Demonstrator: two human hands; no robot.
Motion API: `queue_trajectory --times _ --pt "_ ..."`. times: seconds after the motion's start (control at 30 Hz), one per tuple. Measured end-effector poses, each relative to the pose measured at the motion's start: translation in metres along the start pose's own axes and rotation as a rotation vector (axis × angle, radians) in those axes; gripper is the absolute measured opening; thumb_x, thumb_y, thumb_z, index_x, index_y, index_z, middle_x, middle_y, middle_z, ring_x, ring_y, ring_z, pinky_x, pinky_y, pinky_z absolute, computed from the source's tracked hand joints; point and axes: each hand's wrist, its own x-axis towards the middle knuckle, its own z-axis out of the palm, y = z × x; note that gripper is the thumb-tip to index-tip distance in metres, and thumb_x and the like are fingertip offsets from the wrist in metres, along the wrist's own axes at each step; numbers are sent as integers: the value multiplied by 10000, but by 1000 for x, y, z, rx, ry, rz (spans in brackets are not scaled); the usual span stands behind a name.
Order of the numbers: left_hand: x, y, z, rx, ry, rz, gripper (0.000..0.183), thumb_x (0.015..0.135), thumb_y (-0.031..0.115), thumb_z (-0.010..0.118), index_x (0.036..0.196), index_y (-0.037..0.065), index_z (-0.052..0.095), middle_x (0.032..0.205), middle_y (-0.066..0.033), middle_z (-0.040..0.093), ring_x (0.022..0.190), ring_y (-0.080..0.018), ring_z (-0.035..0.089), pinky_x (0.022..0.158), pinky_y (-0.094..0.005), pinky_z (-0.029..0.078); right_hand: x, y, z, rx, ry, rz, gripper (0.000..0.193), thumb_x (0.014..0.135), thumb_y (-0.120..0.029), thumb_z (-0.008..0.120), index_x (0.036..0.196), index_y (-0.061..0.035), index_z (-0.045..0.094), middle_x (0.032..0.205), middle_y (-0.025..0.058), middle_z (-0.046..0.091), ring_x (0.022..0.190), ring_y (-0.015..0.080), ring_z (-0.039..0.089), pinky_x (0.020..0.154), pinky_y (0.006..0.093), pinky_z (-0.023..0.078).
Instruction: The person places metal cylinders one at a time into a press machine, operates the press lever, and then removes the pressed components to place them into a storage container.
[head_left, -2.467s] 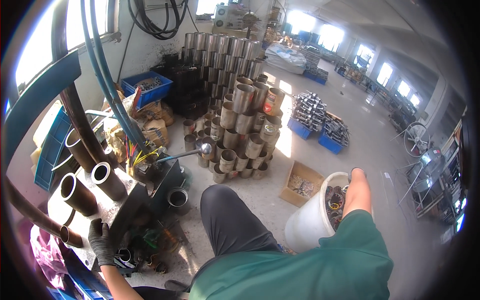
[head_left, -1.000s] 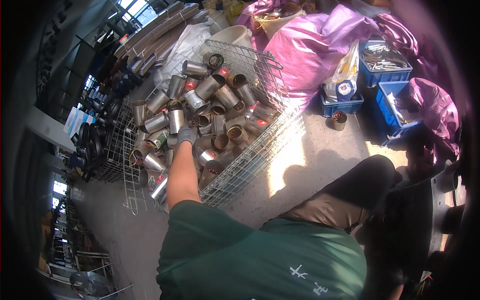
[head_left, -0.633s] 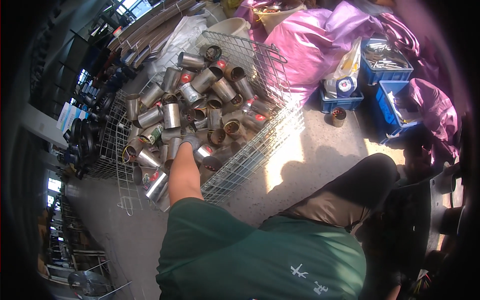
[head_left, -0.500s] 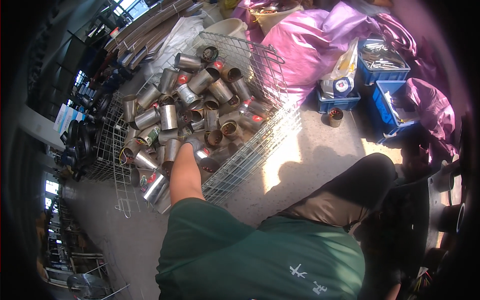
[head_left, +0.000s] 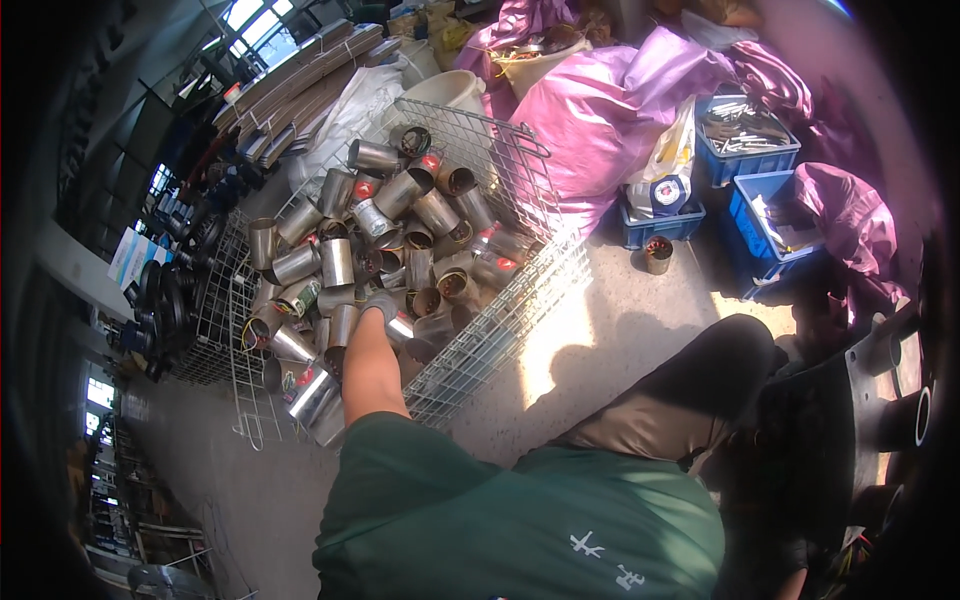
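My left hand [head_left: 379, 304], in a grey glove, reaches down into a heap of open-ended metal cylinders [head_left: 337, 262]. It rests against them near a shiny cylinder [head_left: 400, 327] at the front of the heap; its fingers are hidden, so any grip cannot be made out. Some cylinders show reddish-brown windings, coloured wires or red labels. The heap fills a wire mesh basket [head_left: 497, 328]. Far off at the lower right, my right hand [head_left: 795, 556] shows only as a dark gloved shape in shadow, its fingers unclear.
One metal cylinder [head_left: 657, 256] stands alone on the floor by several blue crates [head_left: 748, 166]. Pink sacks [head_left: 580, 130] bulge behind the basket. Dark round parts [head_left: 150, 300] are stacked at left, and bundled boards [head_left: 300, 85] lie at the back.
The whole view has shifted slightly, with the crates and sacks appearing further left. My left hand stays among the cylinders, a little lower in the picture. My right hand shows slightly more.
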Motion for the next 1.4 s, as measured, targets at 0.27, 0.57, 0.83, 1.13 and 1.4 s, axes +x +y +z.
queue_trajectory --times 0.27,0.57,0.83,1.13,1.4 --pt "1 42 -136 -322 427 -292 315 973 273 563 1086 67 772 1184 -268 720 1134 -419 692 968 -510 546 -60 -36 -11 78 112 -138 410 897 -71 647 1302 -13 618 1235 160 687 1169 277 656 1015 367 523" --pt "-42 328 -358 -2593 -37 118 247 865 180 638 1048 57 752 1108 -129 721 981 -313 672 905 -430 548 -140 -195 -16 1 405 -435 510 804 -50 717 1304 -13 623 1229 126 672 1168 269 653 1020 371 529" --pt "-243 578 -543 -2394 -799 1117 527 825 112 592 1326 -51 595 1267 -224 679 1178 -362 663 1081 -490 529 -152 -295 -21 733 527 -676 541 908 -81 768 1409 -45 567 1255 77 664 1205 207 635 1067 383 516" --pt "-548 766 -542 -1292 -446 2087 471 938 177 609 1368 -16 592 1308 -186 677 1177 -271 675 1017 -394 547 -175 -239 -32 607 1075 -750 1036 765 -128 925 1587 -65 298 1504 132 511 1380 247 522 1165 420 449" --pt "-563 887 -391 -1260 -2234 1369 427 1108 271 394 1423 21 537 1393 -148 624 1313 -278 579 1143 -415 476 -170 -195 -8 522 1243 -704 1132 665 -216 959 1589 -84 320 1476 145 535 1369 304 539 1163 417 433"
